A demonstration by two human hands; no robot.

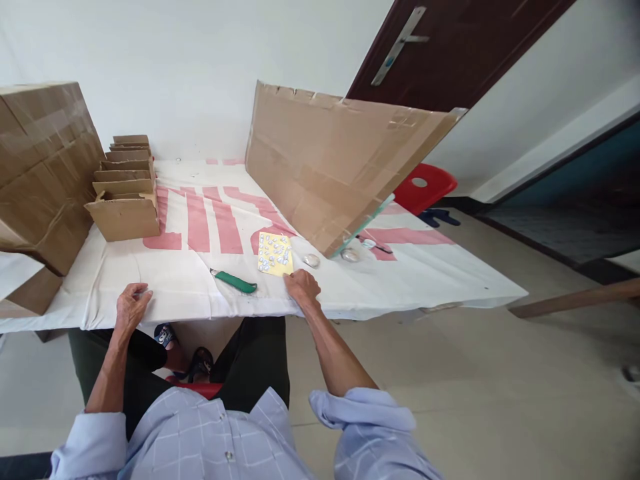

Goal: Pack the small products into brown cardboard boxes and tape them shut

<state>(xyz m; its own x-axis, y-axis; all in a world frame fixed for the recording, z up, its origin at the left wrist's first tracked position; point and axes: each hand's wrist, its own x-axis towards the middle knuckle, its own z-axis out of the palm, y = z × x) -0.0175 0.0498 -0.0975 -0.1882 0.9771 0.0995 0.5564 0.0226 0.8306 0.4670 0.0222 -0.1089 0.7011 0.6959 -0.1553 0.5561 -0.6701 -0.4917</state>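
My right hand [303, 285] is closed at the lower right corner of a yellow sheet [275, 254], which lies flat on the cloth-covered table. Small whitish, shiny pieces are scattered over the sheet; what they are is too small to tell. My left hand [133, 305] rests at the table's front edge, fingers loosely bent and apart, holding nothing. Between the hands lies a green-handled cutter knife [234, 281], touched by neither. Just right of the sheet is a small clear round packet [311, 261], with a similar packet [350, 255] farther right.
A large cardboard panel [340, 160] stands slanted across the table. Cardboard boxes [45, 167] are stacked at the left, beside a row of small open cartons [131, 220]. A dark-handled tool [383, 249] lies right of the panel. Behind it is a red chair [425, 190].
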